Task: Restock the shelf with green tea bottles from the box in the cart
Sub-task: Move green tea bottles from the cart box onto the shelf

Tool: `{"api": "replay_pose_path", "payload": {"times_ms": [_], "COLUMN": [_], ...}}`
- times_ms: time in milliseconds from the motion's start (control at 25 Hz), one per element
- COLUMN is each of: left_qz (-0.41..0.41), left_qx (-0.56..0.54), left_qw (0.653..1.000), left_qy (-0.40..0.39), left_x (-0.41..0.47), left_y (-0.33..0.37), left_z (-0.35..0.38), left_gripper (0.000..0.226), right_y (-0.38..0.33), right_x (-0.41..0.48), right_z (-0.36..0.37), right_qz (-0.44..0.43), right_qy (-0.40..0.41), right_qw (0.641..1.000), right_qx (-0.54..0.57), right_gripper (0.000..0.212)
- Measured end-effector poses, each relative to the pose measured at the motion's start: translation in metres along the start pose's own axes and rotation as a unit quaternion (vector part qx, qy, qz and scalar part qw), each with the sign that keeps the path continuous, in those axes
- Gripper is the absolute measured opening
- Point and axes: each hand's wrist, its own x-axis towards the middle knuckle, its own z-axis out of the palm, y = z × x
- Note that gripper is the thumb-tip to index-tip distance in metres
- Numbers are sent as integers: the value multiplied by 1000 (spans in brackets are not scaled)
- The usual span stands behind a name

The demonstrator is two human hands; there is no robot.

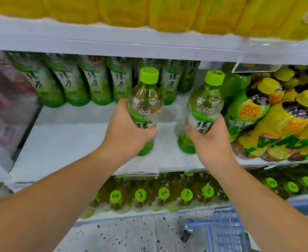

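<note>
Each of my hands holds one green tea bottle with a lime cap, upright over the white middle shelf (73, 142). My left hand (126, 130) wraps the label of the left bottle (147, 99). My right hand (211, 139) grips the lower half of the right bottle (205, 104), whose base sits at or just above the shelf surface. A row of several green tea bottles (97, 82) stands at the back of the same shelf. The box is out of sight.
Yellow-capped drink multipacks (280, 120) crowd the shelf's right end, and a red-and-white pack (6, 99) fills its left end. Yellow bottles line the shelf above. Green-capped bottles (164, 194) fill the shelf below. A blue cart (222, 231) stands at the lower right on speckled floor.
</note>
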Motion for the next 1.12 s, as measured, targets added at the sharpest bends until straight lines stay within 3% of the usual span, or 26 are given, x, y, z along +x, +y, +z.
{"api": "replay_pose_path", "payload": {"times_ms": [280,440,640,800,1120], "left_qz": [79,37,85,95,119], "left_qx": [-51,-29,92,99,102], "left_qw": [995,997,991,990,987], "left_qy": [-12,-57,-50,-45,-20], "left_x": [-2,-14,11,23,23], "left_y": [-24,-56,-68,-79,-94], "left_z": [0,1,-8,-10,-8], "left_gripper": [67,55,52,50,48], "right_y": [23,39,27,19,29], "right_x": [5,-1,29,65,123], "right_z": [16,19,35,52,71], "right_qz": [-6,21,43,46,93], "right_qy": [20,49,94,128,163], "right_qw": [999,994,993,984,977], "right_qx": [32,-95,-57,-120,-103], "right_gripper": [50,47,45,40,39]}}
